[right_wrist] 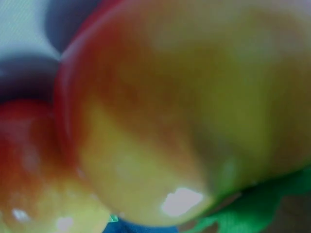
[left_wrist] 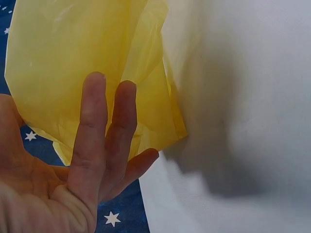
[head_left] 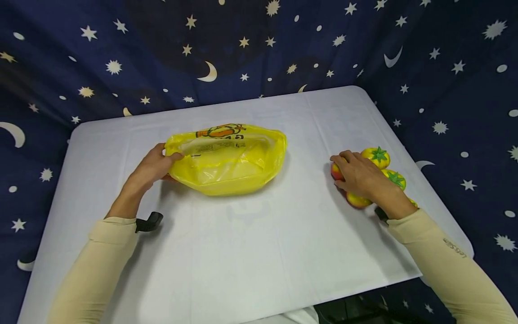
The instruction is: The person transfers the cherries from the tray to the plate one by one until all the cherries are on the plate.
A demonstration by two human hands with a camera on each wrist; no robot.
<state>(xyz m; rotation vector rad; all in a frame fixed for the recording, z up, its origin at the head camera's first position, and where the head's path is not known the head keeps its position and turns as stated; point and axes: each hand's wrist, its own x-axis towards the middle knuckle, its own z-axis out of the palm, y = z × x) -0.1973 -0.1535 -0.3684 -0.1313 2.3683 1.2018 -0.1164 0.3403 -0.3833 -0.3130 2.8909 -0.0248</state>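
Observation:
My left hand (head_left: 154, 164) pinches the left end of a yellow plastic bag (head_left: 226, 177), which lies on its side with its mouth facing me. In the left wrist view, several fingers (left_wrist: 91, 131) extend behind the yellow film. On the right, my right hand (head_left: 359, 176) curls over a red-and-yellow tomato (head_left: 336, 172); much of it is hidden under the fingers. Around that hand lie further tomatoes (head_left: 376, 157) with green star-shaped tops, another tomato (head_left: 358, 200) being just below the palm. Close up in the right wrist view, a blurred tomato (right_wrist: 170, 107) fills most of the frame.
A white cloth (head_left: 259, 252) covers the table, whose right edge runs just beyond the tomatoes. Behind and beside it hangs a dark blue curtain (head_left: 243, 63) with stars and moons. Black straps (head_left: 149, 222) show at the wrists.

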